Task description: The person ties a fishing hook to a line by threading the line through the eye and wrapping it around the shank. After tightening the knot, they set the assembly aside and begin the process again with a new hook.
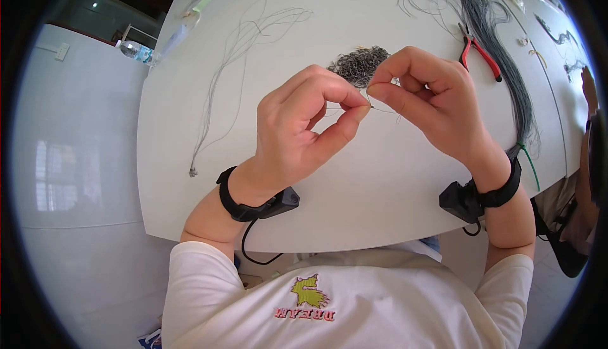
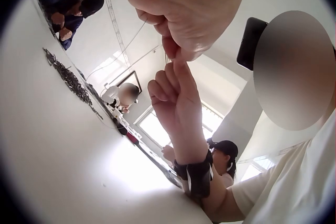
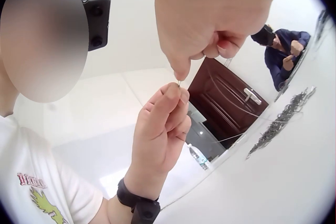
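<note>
Both hands meet over the table, fingertips almost touching. The left hand (image 1: 301,118) pinches a tiny metal piece (image 3: 179,83) between thumb and forefinger; most of it is hidden, and I cannot tell its kind. In the right hand (image 1: 430,96), thumb and forefinger pinch a thin line (image 1: 369,98) just above the left fingertips. Fine line (image 3: 226,98) also trails away from the hands in the right wrist view. Behind the fingers lies a pile of small dark, curved wire pieces (image 1: 358,67), partly covered by the right hand in the head view.
Red-handled pliers (image 1: 484,58) lie on the right beside a long bundle of grey line (image 1: 506,64), tied with a green band. Loose pale lines (image 1: 221,64) spread over the left of the white table (image 1: 171,108). A plastic bottle (image 1: 136,51) stands past its left edge. Other people sit around.
</note>
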### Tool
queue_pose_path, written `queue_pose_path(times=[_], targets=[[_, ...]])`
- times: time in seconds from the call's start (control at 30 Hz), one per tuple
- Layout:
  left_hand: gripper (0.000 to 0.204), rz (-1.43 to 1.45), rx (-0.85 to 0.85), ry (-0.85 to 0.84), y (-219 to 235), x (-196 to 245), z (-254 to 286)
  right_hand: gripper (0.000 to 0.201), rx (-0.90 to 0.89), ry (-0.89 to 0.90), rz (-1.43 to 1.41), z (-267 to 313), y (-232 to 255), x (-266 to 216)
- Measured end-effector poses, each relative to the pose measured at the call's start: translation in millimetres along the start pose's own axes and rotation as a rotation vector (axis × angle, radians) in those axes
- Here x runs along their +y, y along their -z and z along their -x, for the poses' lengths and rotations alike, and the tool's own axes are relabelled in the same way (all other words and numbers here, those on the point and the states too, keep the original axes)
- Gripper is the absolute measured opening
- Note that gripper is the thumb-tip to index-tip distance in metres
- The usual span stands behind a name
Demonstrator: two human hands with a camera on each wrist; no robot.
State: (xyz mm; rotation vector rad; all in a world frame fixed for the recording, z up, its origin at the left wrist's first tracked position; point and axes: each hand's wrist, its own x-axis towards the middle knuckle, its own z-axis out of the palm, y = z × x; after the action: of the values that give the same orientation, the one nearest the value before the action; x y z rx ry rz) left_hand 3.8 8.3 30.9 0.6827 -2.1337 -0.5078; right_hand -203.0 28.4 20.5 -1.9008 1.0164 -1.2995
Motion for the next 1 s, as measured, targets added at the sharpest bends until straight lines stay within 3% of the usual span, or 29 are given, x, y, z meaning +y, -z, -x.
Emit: queue_pose_path(times=[0.27,0.47,0.7,1.0], targets=[[0.015,0.014,0.018,-0.04,2,1,1,0.017,-0.11,-0.284,-0.488,-1,-6,11],[0.014,0.018,0.062,-0.031,2,-1,1,0.017,-0.111,-0.4,-0.535,-2,-7,7],[0.012,0.05,0.123,0.037,1,-1,2,0.013,-0.004,-0.339,-0.462,6,-19,9],[0.012,0.022,0.151,0.06,2,-4,2,0.006,0.109,-0.139,-0.077,12,-28,-4]])
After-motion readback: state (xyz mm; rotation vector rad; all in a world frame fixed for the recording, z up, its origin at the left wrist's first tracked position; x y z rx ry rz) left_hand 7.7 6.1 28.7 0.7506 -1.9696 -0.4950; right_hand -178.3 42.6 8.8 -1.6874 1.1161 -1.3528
